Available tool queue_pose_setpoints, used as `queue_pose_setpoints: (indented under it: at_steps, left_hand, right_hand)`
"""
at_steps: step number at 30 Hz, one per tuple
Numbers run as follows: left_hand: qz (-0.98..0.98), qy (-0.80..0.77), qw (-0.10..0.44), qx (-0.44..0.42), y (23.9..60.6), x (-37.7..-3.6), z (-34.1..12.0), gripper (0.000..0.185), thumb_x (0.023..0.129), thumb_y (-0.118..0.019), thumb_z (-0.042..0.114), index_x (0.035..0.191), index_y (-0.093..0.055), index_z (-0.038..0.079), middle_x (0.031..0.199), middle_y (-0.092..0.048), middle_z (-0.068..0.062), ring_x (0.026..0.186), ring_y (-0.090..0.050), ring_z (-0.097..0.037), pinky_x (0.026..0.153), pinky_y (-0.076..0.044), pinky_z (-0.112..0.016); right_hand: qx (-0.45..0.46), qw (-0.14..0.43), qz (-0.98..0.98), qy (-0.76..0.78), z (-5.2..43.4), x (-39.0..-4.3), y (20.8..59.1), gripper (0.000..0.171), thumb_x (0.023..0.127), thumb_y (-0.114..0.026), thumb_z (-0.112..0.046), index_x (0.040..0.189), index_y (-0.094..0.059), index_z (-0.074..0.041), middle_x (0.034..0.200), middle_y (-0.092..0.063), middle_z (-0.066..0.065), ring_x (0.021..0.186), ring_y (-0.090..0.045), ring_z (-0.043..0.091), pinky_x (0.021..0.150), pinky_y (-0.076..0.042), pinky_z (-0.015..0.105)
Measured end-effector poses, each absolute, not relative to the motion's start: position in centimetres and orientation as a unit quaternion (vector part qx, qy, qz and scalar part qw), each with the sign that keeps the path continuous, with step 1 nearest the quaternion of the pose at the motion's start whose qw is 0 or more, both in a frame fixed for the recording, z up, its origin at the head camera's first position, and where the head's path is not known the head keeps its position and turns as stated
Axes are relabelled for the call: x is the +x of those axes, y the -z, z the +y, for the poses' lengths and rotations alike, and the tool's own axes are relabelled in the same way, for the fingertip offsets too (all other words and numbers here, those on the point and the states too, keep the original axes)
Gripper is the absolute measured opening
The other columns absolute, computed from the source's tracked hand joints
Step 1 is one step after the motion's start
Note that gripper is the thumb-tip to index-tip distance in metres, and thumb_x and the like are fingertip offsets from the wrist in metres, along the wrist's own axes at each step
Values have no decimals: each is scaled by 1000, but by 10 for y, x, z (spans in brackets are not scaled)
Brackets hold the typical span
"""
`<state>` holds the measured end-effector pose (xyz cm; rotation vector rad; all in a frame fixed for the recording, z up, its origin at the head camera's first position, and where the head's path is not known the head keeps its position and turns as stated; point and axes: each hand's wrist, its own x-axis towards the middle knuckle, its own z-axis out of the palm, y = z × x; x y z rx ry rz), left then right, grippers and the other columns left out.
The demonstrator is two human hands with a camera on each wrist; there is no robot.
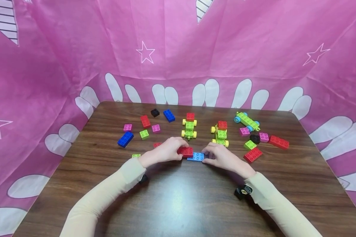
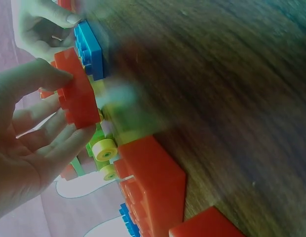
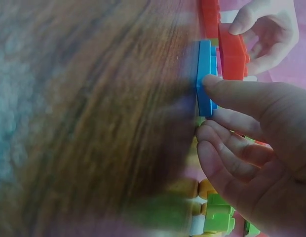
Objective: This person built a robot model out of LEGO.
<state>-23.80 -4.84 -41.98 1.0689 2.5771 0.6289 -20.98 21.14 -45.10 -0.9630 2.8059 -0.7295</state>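
Note:
My left hand (image 1: 169,148) pinches a red building brick (image 1: 186,151) between thumb and fingers, studs up. It overlaps the left end of a light blue brick (image 1: 198,157) lying on the table. In the right wrist view the red brick (image 3: 232,52) is over the studs of the blue brick (image 3: 205,79), slightly tilted. My right hand (image 1: 221,157) grips the blue brick's right end, thumb on the near side and fingers on the far side. The left wrist view shows the held red brick (image 2: 76,91) beside the blue one (image 2: 89,49).
Behind the hands stand two green wheeled cars with yellow wheels, one (image 1: 190,125) left, one (image 1: 221,134) right. A green car base (image 1: 247,121) with blue wheels is at the back right. Loose bricks lie on both sides, including a dark blue brick (image 1: 125,139) and a red brick (image 1: 253,154).

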Motion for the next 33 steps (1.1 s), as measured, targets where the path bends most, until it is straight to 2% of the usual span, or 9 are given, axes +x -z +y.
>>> queue_pose_setpoints:
  at_steps: [12,19,26,33]
  left_hand:
    - [885,-227,129,384,424,-239,-47,38,86,-74,10,123,-67,3,121,-68,-11,112,-62,-23,100,-52,-38]
    - [880,-237,147,384,425,-240,-46,39,86,-75,12,123,-67,4,121,-69,-11,110,-62,-23,99,-51,-39]
    - [883,-219,140,391,426,-242,-44,37,85,-76,14,121,-69,7,118,-71,-9,103,-63,-20,93,-53,-36]
    - [889,-195,131,392,424,-239,-41,39,85,-77,15,123,-69,8,118,-71,-8,106,-64,-19,96,-53,-36]
  right_hand:
    - [-305,43,920,242,211,-210,452,29,83,-81,-25,106,-73,-10,95,-69,0,77,-59,7,68,-52,17]
    - [-301,48,923,237,209,-210,451,30,83,-80,-26,108,-73,-10,97,-69,0,77,-59,7,68,-52,18]
    - [-298,49,924,237,209,-209,449,29,83,-81,-26,106,-73,-10,96,-68,1,77,-59,9,68,-52,18]
    - [-298,47,924,236,208,-209,450,29,83,-80,-25,107,-73,-10,96,-68,0,78,-59,8,69,-52,18]
